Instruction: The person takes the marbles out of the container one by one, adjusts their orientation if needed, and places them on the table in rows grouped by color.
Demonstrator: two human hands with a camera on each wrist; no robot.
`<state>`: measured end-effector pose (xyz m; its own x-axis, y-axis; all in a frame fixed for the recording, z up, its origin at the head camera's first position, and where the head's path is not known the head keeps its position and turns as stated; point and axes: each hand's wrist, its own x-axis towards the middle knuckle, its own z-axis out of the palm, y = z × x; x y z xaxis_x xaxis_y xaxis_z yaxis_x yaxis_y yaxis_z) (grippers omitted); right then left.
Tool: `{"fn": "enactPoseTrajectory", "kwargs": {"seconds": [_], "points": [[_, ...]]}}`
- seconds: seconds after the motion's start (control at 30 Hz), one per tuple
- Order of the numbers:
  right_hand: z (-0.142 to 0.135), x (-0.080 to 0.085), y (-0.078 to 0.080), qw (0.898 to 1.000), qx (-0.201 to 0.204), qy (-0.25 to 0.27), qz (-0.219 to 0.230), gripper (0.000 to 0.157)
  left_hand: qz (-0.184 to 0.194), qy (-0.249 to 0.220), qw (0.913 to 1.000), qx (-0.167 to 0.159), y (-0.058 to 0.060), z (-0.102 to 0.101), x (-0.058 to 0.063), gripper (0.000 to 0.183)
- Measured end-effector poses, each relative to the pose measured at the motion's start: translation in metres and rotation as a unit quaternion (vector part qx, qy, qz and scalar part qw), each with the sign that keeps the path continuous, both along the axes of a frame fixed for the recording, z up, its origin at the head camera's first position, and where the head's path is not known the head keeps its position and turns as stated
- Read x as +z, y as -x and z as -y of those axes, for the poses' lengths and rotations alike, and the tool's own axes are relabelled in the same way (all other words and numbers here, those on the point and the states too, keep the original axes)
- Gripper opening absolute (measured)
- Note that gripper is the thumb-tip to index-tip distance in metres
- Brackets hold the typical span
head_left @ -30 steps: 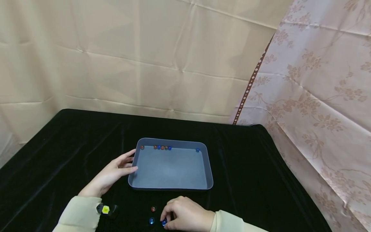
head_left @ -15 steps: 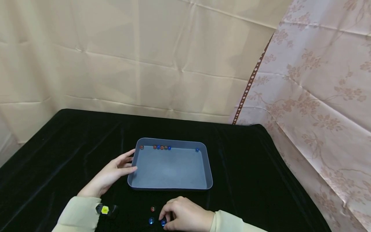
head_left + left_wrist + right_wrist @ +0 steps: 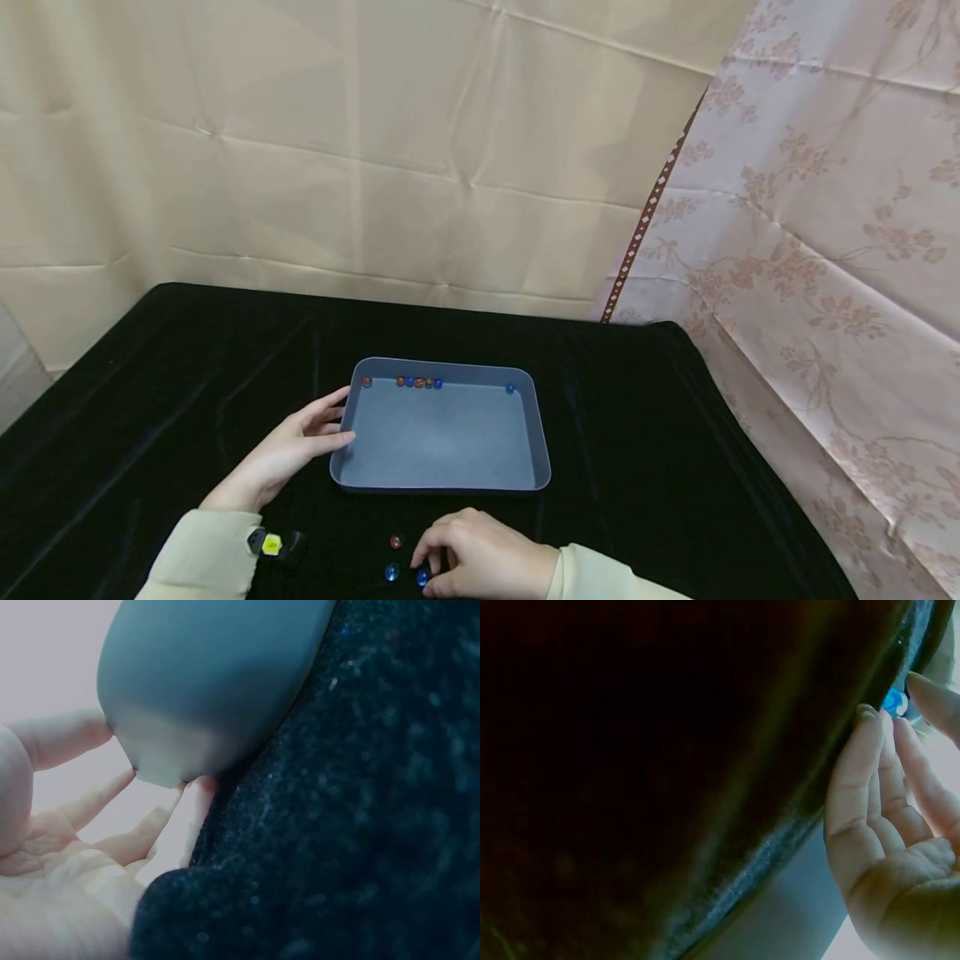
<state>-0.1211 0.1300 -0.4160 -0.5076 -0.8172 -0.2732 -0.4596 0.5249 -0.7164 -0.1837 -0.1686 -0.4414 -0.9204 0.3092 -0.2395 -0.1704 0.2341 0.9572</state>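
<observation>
A shallow blue-grey tray lies on the black cloth in the head view. My left hand holds its left side, thumb at the rim and the other fingers along the outer wall. In the left wrist view, the fingertips meet the tray's underside. In front of the tray, my right hand pinches a blue marble between thumb and fingers, down at the cloth. That blue marble is partly hidden behind fingers in the right wrist view. Left of it lie another blue marble and a reddish marble.
Inside the tray, several red and blue marbles line the far wall, with a lone blue marble toward the right. Black cloth covers the table. A beige curtain hangs behind, and a floral one on the right.
</observation>
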Motion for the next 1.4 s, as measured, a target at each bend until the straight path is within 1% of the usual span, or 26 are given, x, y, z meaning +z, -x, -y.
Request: {"fn": "enactPoseTrajectory", "kwargs": {"seconds": [0.2, 0.33, 0.47, 0.7, 0.9, 1.13, 1.4], "points": [[0.000, 0.007, 0.000, 1.000, -0.007, 0.012, -0.016, 0.020, 0.003, -0.001, 1.0000, 0.001, 0.000, 0.000, 0.000, 0.076], [0.000, 0.012, -0.001, 0.999, -0.007, 0.012, -0.045, 0.019, 0.003, 0.001, 1.0000, 0.002, 0.000, 0.001, 0.000, 0.076], [0.000, 0.018, -0.001, 0.998, -0.019, 0.024, -0.062, 0.018, 0.001, 0.006, 1.0000, 0.003, -0.001, 0.000, 0.000, 0.076], [-0.002, 0.030, 0.003, 0.996, -0.041, 0.045, -0.060, 0.018, -0.001, 0.004, 1.0000, 0.001, -0.001, 0.001, 0.000, 0.076], [-0.003, 0.037, 0.005, 0.994, -0.055, 0.051, -0.077, 0.018, 0.002, 0.002, 1.0000, 0.000, 0.000, 0.001, 0.000, 0.078], [-0.005, 0.041, 0.005, 0.991, -0.075, 0.075, -0.083, 0.016, 0.002, 0.003, 1.0000, 0.000, 0.001, 0.000, 0.000, 0.077], [-0.012, 0.045, 0.012, 0.986, -0.095, 0.098, -0.097, 0.017, 0.000, 0.006, 1.0000, -0.001, 0.001, 0.000, 0.001, 0.077]]}}
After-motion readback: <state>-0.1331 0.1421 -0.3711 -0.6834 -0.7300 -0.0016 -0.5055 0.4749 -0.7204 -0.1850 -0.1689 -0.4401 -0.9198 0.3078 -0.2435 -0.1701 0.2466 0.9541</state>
